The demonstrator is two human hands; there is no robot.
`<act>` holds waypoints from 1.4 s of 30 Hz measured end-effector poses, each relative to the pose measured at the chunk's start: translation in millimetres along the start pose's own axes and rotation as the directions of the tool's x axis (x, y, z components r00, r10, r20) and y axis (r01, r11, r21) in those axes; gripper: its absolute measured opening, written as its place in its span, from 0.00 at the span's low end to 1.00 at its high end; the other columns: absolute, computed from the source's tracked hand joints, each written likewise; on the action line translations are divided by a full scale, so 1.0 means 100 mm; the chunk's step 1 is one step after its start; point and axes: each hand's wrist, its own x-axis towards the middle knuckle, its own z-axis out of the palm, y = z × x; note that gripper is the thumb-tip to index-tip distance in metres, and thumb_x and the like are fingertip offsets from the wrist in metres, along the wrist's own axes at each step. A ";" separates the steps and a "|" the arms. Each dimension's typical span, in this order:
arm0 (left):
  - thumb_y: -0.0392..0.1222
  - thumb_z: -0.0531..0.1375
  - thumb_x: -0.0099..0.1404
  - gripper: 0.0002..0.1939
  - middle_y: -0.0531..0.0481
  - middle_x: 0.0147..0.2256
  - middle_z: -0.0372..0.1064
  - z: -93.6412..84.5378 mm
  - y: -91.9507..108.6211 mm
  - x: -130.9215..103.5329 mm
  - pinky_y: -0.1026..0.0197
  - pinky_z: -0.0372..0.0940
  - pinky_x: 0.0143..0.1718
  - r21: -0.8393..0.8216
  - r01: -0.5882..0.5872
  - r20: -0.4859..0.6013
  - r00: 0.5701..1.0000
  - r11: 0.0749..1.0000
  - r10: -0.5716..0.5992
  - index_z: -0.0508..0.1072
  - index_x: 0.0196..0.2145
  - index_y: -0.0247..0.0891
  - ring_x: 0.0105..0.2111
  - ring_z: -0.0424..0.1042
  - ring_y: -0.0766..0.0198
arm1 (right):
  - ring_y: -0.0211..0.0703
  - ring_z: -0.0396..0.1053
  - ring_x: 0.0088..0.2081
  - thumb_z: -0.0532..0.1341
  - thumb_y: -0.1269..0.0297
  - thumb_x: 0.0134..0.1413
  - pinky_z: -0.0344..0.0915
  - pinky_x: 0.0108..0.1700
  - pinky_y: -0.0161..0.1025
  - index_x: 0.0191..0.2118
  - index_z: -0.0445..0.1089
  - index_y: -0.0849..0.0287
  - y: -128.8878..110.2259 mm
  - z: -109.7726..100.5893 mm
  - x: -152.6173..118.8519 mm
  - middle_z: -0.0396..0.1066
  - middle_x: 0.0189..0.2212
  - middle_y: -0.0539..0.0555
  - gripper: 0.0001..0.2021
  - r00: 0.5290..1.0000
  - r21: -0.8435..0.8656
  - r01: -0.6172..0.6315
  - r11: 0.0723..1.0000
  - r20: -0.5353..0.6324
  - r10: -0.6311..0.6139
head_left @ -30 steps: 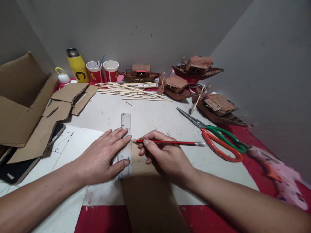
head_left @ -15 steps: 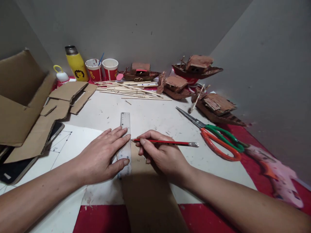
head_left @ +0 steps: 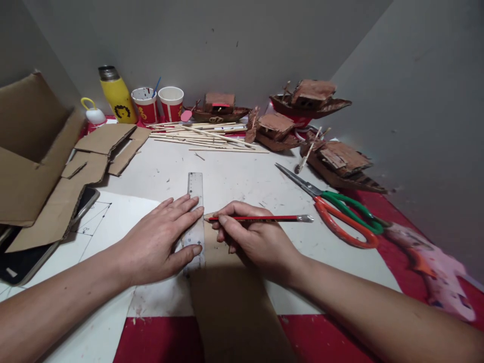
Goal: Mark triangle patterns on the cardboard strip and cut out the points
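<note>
My left hand [head_left: 161,237] lies flat with fingers stretched out, pressing a clear ruler [head_left: 195,184] down along the left edge of a brown cardboard strip [head_left: 238,307]. Between the thumb and fingers of my right hand [head_left: 253,234] is a red and black pencil [head_left: 278,219], held almost level. Its tip meets the cardboard right beside the ruler's edge, near my left fingertips. Part of the strip is hidden under my right hand; its near end runs out of view at the bottom.
Scissors [head_left: 342,214] with red and green handles lie at right, near a pink glue gun [head_left: 440,269]. Thin wooden sticks [head_left: 204,136], paper cups [head_left: 171,106], a yellow bottle [head_left: 119,96] and several model boats [head_left: 278,126] line the back. Cardboard pieces [head_left: 88,166] cover a phone [head_left: 30,259] at left.
The camera view has shifted very slightly. Both hands, the ruler and the pencil keep practically the same places on the cardboard.
</note>
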 end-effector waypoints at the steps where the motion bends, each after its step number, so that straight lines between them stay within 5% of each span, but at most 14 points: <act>1: 0.54 0.53 0.70 0.35 0.39 0.70 0.45 0.00 0.00 0.00 0.41 0.47 0.67 0.001 -0.001 -0.001 1.000 1.000 0.001 0.55 0.68 0.36 0.69 0.46 0.48 | 0.33 0.63 0.21 0.60 0.59 0.57 0.62 0.21 0.29 0.33 0.70 0.59 -0.01 0.00 0.00 0.70 0.23 0.49 0.08 1.000 0.003 -0.007 1.000 0.002 0.007; 16: 0.54 0.53 0.70 0.34 0.40 0.70 0.45 0.01 -0.01 0.01 0.40 0.47 0.67 -0.004 -0.003 0.001 1.000 1.000 0.003 0.56 0.68 0.36 0.69 0.46 0.48 | 0.34 0.64 0.21 0.61 0.59 0.54 0.59 0.22 0.31 0.30 0.70 0.58 -0.03 -0.01 -0.04 0.70 0.20 0.49 0.08 0.999 -0.010 -0.028 1.000 0.016 0.028; 42: 0.54 0.55 0.69 0.34 0.39 0.70 0.46 -0.01 0.01 0.02 0.42 0.46 0.68 -0.029 0.025 0.013 1.000 0.999 -0.024 0.58 0.67 0.36 0.69 0.46 0.48 | 0.36 0.56 0.21 0.60 0.64 0.48 0.51 0.22 0.33 0.25 0.71 0.58 -0.08 -0.07 -0.08 0.66 0.20 0.49 0.06 0.976 -0.101 0.034 0.994 0.217 -0.011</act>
